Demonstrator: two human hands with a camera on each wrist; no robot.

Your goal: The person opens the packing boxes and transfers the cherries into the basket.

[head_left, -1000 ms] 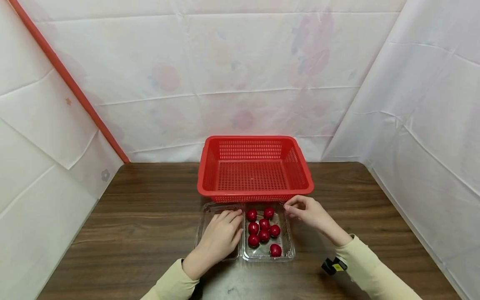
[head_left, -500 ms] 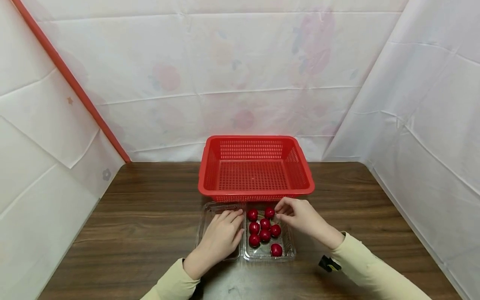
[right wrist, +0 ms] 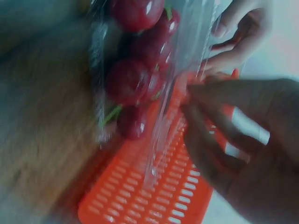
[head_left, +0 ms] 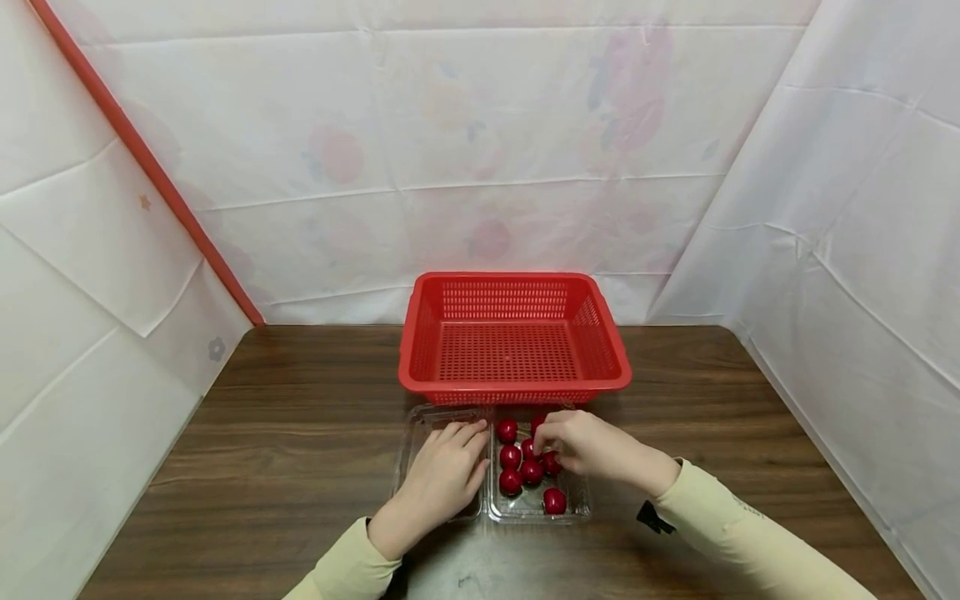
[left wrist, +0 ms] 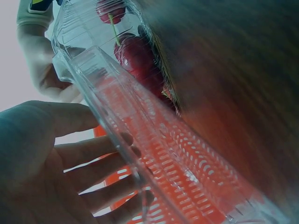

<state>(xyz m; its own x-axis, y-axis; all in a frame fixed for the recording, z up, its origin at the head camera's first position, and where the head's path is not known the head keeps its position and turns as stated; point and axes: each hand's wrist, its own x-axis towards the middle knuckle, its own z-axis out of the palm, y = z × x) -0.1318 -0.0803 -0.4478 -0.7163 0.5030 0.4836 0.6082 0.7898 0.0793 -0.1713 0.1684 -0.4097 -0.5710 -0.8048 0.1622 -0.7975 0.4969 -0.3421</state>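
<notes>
A clear plastic clamshell box point(head_left: 570, 515) lies opened flat, several dark red cherries point(head_left: 532, 473) in its right half. Over the left half, its lid point(head_left: 408, 450), my left hand point(head_left: 438, 477) rests with fingers extended. In the left wrist view these fingers point(left wrist: 107, 182) lie spread along the clear plastic wall. My right hand point(head_left: 592, 448) hovers above the upper right cherries, fingers bent downward and partly covering some of them. The right wrist view shows its blurred fingertips point(right wrist: 194, 91) beside the box, near the cherries point(right wrist: 128, 81), with no fruit visible between them.
A red perforated basket point(head_left: 514, 386) stands right behind the box, with nothing in it. Both sit on a dark wood table point(head_left: 315, 392). White patterned sheets point(head_left: 487, 150) enclose the back and sides. A black strap piece point(head_left: 654, 518) hangs below the right sleeve.
My right hand has moved left from the box's far right corner to over the cherries, lowering its fingers among them. My left hand has stayed on the lid.
</notes>
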